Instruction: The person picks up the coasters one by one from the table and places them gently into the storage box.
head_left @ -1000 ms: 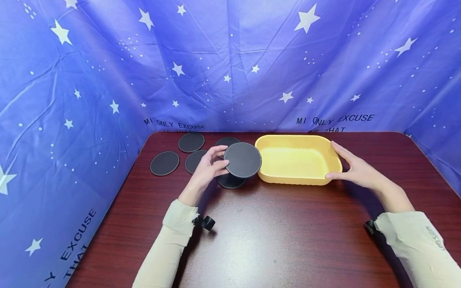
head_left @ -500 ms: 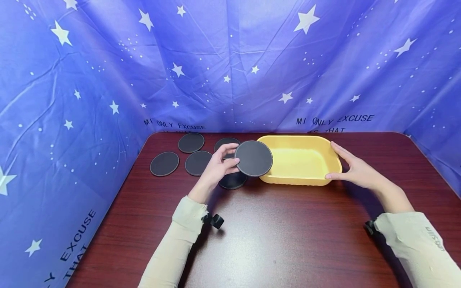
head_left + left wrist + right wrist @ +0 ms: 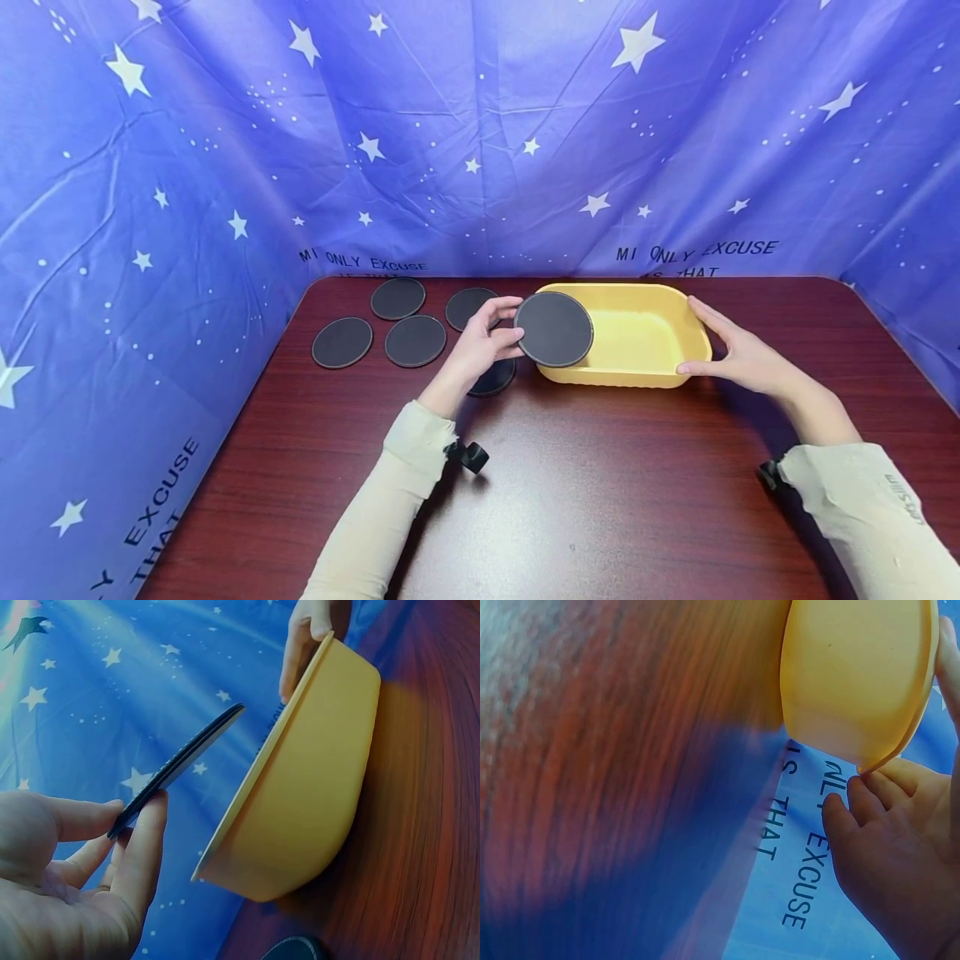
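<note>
My left hand (image 3: 480,343) pinches a round black coaster (image 3: 554,329) between thumb and fingers. The coaster hangs over the left end of a yellow rectangular tub (image 3: 615,377) and hides part of it. Edge-on in the left wrist view, the coaster (image 3: 180,761) is thin, tilted, and apart from the tub's rim. At the tub's right end, my right hand (image 3: 738,354) grips the rim, thumb at the near corner and fingers at the far one. The right wrist view shows its fingertips (image 3: 844,810) by the tub's end wall (image 3: 855,682).
Several more black coasters lie flat to the left of the tub, among them one at the far left (image 3: 342,342) and one beside it (image 3: 416,341). Another coaster (image 3: 492,379) is partly behind my left hand. A blue starry cloth (image 3: 480,167) hangs behind the dark red wooden table (image 3: 570,492).
My left hand has carried the coaster to the right, from beside the tub's left edge to over its left end. The right hand and the tub have stayed in place.
</note>
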The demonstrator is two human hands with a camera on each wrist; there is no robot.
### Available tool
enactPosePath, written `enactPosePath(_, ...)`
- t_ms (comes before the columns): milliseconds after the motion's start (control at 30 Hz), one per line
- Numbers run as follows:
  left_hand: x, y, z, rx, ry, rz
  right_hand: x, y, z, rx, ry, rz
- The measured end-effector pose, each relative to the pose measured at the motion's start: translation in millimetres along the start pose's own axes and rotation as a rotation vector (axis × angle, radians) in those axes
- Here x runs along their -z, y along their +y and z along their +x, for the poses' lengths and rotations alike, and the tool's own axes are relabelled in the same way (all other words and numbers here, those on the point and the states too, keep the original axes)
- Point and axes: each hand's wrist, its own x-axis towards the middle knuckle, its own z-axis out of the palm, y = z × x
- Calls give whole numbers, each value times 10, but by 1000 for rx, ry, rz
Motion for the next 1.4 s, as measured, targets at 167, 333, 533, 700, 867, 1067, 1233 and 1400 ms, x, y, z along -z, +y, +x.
enactPosePath(167,-107,-3,59,9,-9,4,-4,7,-3,12,4,-13)
enactPosePath(333,-191,-5,119,17,-13,2,-4,8,-3,17,9,-15)
enactPosePath(533,-262,-14,177,12,-24,13,-4,1,-2,17,10,-12)
enactPosePath(700,-304,-20,218,7,-28,19,-12,-7,-2,28,13,-6)
enactPosePath(867,-362,-19,255,2,-35,17,-13,-10,-2,29,15,-10)
enactPosePath(1067,-455,-12,313,6,-40,-2,-14,0,0,26,18,-9)
enactPosePath(1233,-539,-21,362,0,-47,-6,-16,1,-3,28,20,-10)
enactPosePath(1400,-626,-50,405,7,-48,-5,-17,-3,-2,35,23,-10)
